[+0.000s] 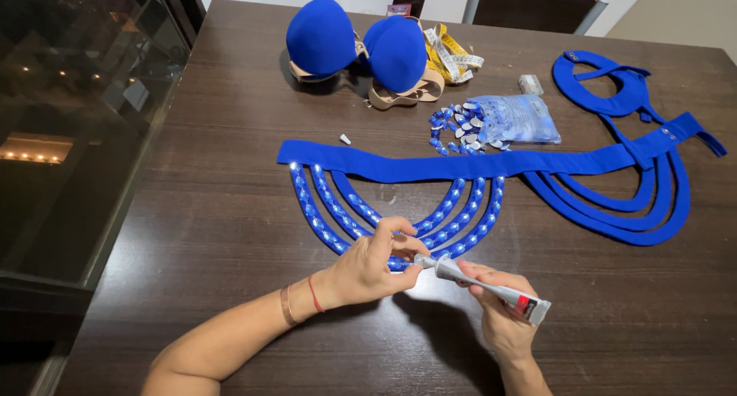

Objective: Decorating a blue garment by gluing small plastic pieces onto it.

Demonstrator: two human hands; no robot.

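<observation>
Blue fabric loops (399, 223) studded with gems hang from a band across the dark wooden table (215, 212), and the left hand (368, 269) pinches the lowest loop at its bottom curve, fingers closed on it. Just to its right the glue tube (480, 286) lies slanted, nozzle pointing up-left at that pinched spot, gripped in the closed fingers of the right hand (499, 315), which sits slightly farther from the loop.

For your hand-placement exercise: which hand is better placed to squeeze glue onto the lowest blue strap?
Right. The right hand grips the glue tube, nozzle at the lowest strap. The left hand pinches that strap.
</observation>
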